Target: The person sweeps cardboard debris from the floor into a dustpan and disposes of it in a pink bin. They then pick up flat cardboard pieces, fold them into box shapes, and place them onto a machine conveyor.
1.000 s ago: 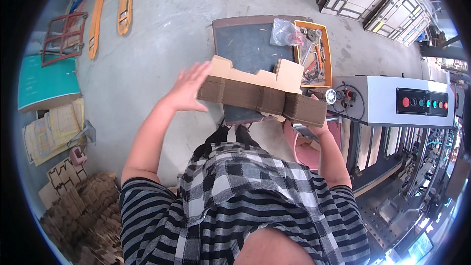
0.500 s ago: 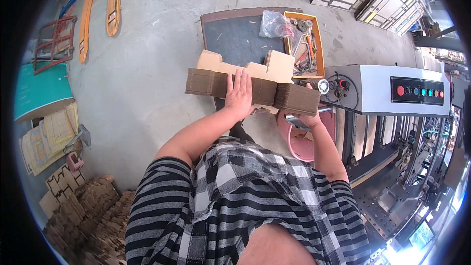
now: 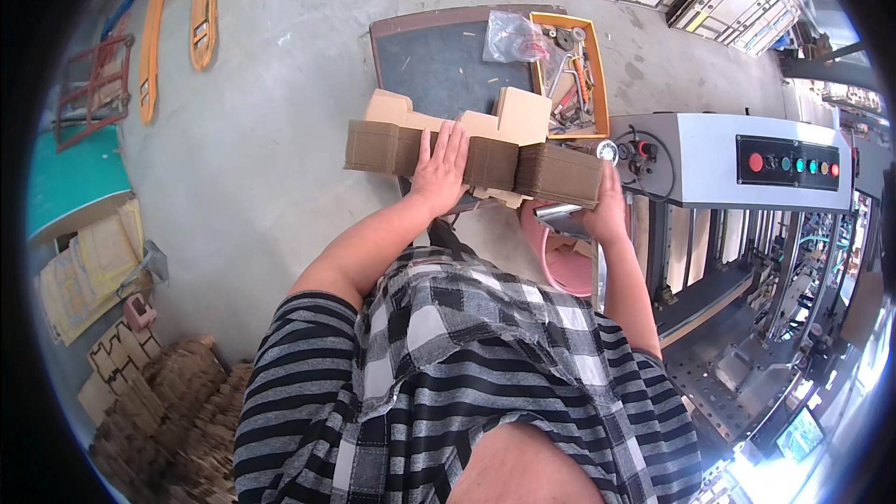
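Left hand (image 3: 441,166) is lying flat on the block, fingers straight and pointing at 12, not curled round anything. Right hand (image 3: 609,210) is up against the block at its 3 to 4 o'clock end, fingers running along that end; can't tell if the thumb or palm is hooked underneath, so I won't call it a proper grip.

The block is a cardboard stack (image 3: 490,161), sitting at 12 from the wearer's chest over the near edge of a low dark counter (image 3: 429,56). Can't see whether it's resting on that.

Progress-wise, I'd say the gathering part looks done: lots of notched pieces in one thick bundle, dark edges lined up pretty evenly. What's not done: it hasn't been let go of yet, I see no strap or tape around it, and a few tan tabs poke out on its 6 o'clock side, though those may just be the cut shape.

Around it: yellow tool tray (image 3: 600,84) near 1 with a clear plastic bag (image 3: 511,37) at its 9 o'clock edge, pink bin (image 3: 569,278) with cardboard bits inside around 1:30, grey machine (image 3: 695,168) at 2, and a big heap of brown cardboard (image 3: 173,401) just under 9.
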Available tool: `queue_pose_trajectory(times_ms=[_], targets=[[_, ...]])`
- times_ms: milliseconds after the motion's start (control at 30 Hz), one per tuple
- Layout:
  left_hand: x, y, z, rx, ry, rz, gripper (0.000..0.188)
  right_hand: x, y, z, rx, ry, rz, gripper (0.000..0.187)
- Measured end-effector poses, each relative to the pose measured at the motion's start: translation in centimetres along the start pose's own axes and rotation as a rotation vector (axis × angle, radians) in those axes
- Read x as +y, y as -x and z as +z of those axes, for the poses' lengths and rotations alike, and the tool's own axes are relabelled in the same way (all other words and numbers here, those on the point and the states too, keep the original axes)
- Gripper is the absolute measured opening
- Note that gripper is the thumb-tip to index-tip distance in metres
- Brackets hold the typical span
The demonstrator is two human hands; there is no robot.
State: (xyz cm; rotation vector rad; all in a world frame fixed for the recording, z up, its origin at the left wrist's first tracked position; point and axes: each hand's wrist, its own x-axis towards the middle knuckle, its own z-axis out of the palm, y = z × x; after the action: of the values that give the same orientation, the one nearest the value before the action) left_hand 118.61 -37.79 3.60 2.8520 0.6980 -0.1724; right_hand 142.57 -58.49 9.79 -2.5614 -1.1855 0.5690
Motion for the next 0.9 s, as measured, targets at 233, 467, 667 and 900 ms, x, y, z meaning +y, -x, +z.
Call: queue_pose_trajectory(times_ms=[233,467,667,900], targets=[[-1.1,1.6,0.0,0.020,0.043,-0.040,0.091,-15.1,3.5,-2.7,0.130,-0.066,-0.590,0.068],[0.1,0.1,-0.9,-0.028,0.041,0.001,0.091,-13.6,4.0,8.3,-0.457,0.431,-0.122,0.088],[-0.6,0.6,-0.6,-0.007,0.055,-0.012,0.093,-13.3,4.5,8.5,-0.336,0.353,-0.181,0.088],[-0.6,0.6,0.3,0.056,0.108,0.018,0.090,-12.7,5.4,8.4,-0.225,0.248,-0.204,0.078]])
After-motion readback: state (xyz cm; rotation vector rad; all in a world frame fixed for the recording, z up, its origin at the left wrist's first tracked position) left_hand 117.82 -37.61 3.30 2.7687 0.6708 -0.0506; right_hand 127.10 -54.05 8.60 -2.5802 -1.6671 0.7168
